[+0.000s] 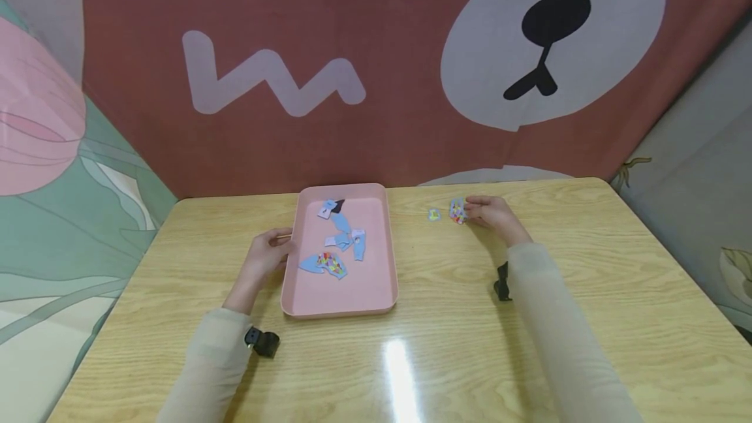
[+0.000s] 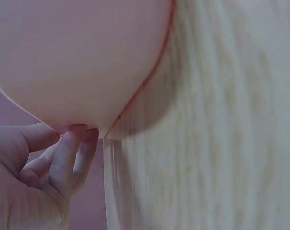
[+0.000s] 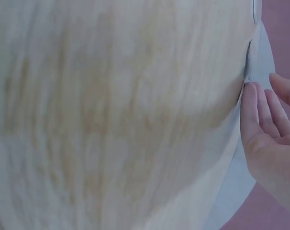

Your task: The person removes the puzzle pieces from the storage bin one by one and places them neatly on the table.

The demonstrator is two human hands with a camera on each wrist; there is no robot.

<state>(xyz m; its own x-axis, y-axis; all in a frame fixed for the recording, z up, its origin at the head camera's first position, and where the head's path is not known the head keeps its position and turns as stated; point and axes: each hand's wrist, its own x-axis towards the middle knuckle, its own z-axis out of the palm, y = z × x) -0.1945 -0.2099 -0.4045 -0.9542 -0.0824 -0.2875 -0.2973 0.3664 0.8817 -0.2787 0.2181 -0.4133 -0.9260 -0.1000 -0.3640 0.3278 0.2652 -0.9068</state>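
Note:
My left hand (image 1: 269, 254) is at the left side of a pink tray (image 1: 341, 302), its fingertips touching the outer wall. In the left wrist view the fingers (image 2: 63, 160) are fairly straight against that wall. To the right of the tray, my right hand (image 1: 493, 214) touches the edge of a flat blue-edged piece with a multicoloured pattern (image 1: 457, 211). The right wrist view shows straight fingers (image 3: 250, 112) at that piece's thin edge (image 3: 248, 62), with the thumb held apart. A smaller pale piece with a yellow-green mark (image 1: 434, 215) lies just left of it.
Inside the tray lie several flat light-blue pieces (image 1: 341, 222), some overlapping, including one with a multicoloured pattern (image 1: 333, 264). The wooden table (image 1: 452, 344) ends at a red-brown cloth (image 1: 264, 149) behind. A black wrist device (image 1: 262, 342) sits at each sleeve.

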